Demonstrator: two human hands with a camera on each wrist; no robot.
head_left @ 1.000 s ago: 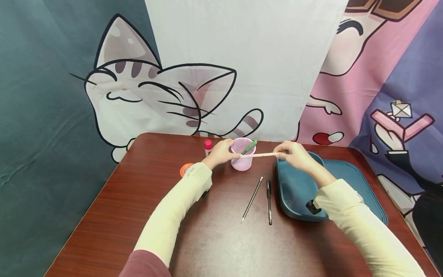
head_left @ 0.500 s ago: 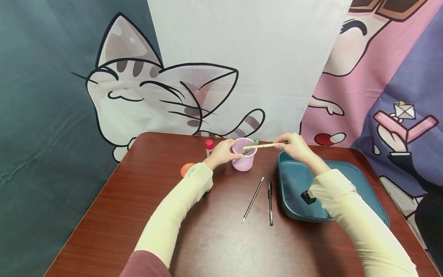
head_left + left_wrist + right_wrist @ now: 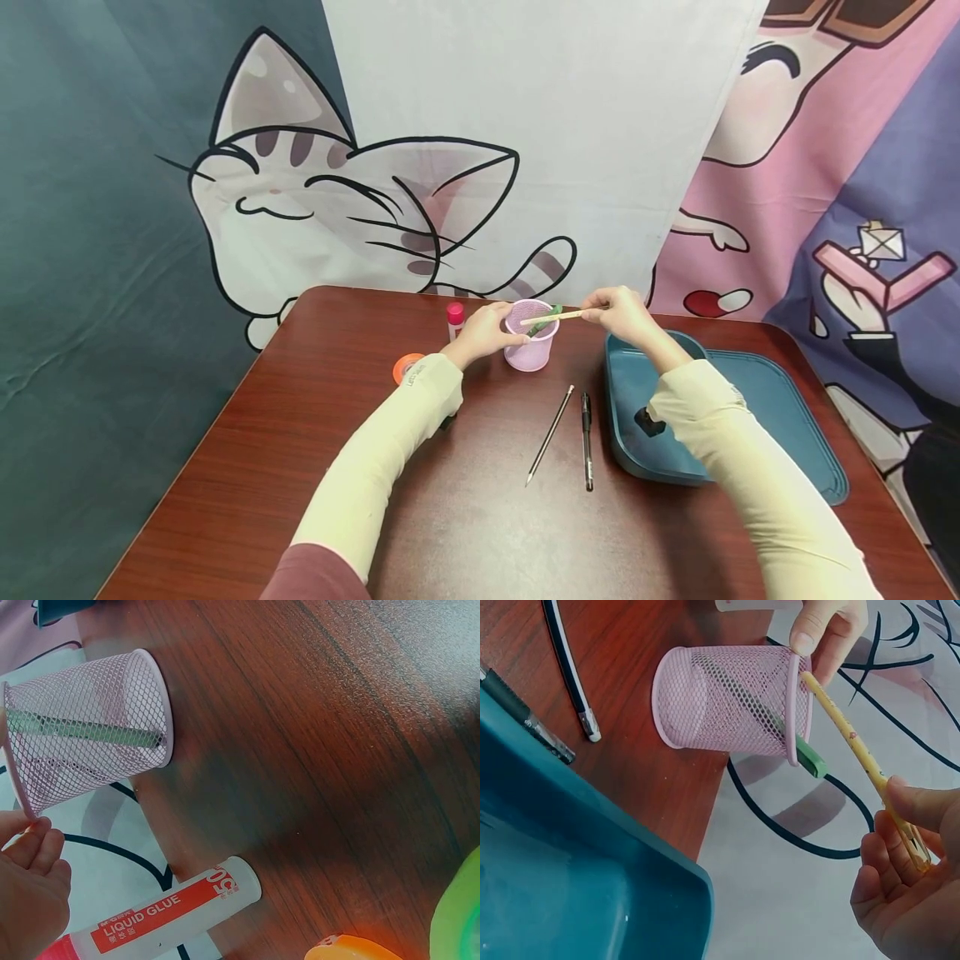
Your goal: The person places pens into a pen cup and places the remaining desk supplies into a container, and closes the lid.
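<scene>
A pink mesh pen cup (image 3: 527, 356) stands upright near the table's back edge, with a green pen (image 3: 811, 758) leaning inside it. My left hand (image 3: 483, 333) grips the cup's rim, thumb on the near side. Between thumb and fingers, my right hand (image 3: 621, 317) pinches a yellow patterned pen (image 3: 853, 741) near its clip end. The pen's other end lies right at the cup's mouth, as the right wrist view shows. Just left of the cup, partly behind my left hand, is a liquid glue bottle (image 3: 161, 915) with a red cap.
A pencil (image 3: 550, 435) and a black pen (image 3: 587, 442) lie on the table (image 3: 480, 517) in front of the cup. To the right sits a deep blue bin (image 3: 637, 450) beside a flat blue tray (image 3: 787, 417). An orange roll (image 3: 403, 367) lies by my left wrist.
My right hand has moved left with the yellow pen, bringing its end over the cup's mouth. The left thumb, earlier at the pen's end, now touches only the cup.
</scene>
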